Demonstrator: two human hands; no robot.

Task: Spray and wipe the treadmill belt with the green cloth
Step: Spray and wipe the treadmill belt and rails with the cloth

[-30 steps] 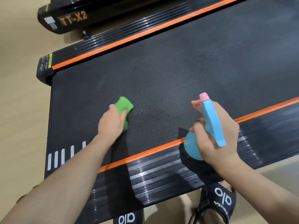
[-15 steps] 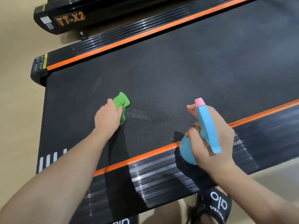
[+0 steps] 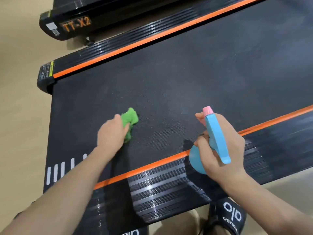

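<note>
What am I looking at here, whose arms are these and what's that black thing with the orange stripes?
The camera sits on a person's head and looks down, so the two arms are the wearer's own. The black surface is a treadmill belt, edged by orange stripes. The left hand presses a green cloth onto the belt. The right hand grips a blue spray bottle with a pink nozzle, held above the near side rail. At the bottom edge are the wearer's black sandals on the floor. A second machine marked TT-X2 stands behind.

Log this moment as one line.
left hand presses green cloth on treadmill belt | right hand grips blue spray bottle above near orange stripe | phase: wiping
</note>
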